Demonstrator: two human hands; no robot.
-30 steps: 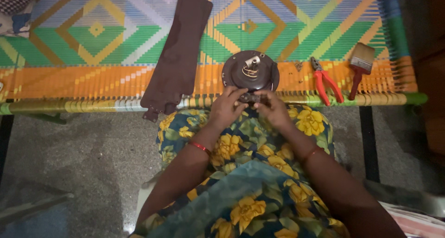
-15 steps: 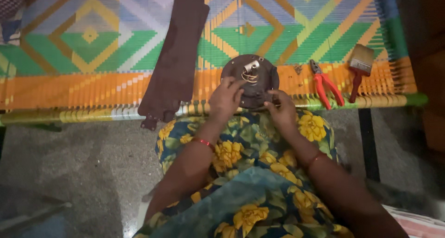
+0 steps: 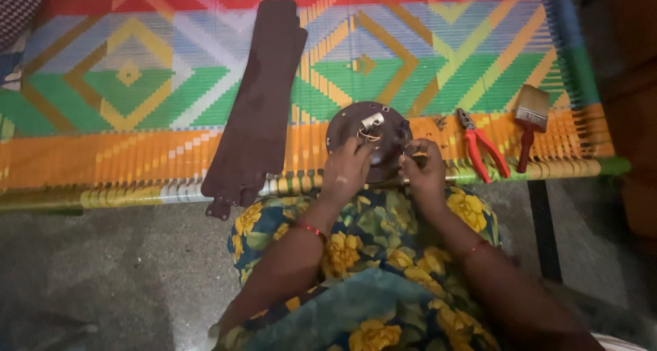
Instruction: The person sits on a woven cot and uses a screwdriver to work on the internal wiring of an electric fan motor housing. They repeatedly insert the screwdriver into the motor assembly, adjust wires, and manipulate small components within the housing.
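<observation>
Bright woven webbing in red, green, orange and blue covers the cot (image 3: pixel 137 152), which stands on a grey stone floor (image 3: pixel 102 269). At its near edge lies a round dark fan motor (image 3: pixel 366 135), flat, with a metal stub and thin wires at its middle. Both hands meet on it, so it lies straight ahead of each grip. The left hand (image 3: pixel 345 170) is curled over the near rim, fingers closed on it. The right hand (image 3: pixel 424 170) pinches at the right rim; what it has between the fingertips is too small to tell. Both forearms reach forward over a flowered lap. A long brown fan blade (image 3: pixel 256 118) lies left, running away from the edge. Red pliers (image 3: pixel 482 149) and a paintbrush (image 3: pixel 530 118) lie right.
</observation>
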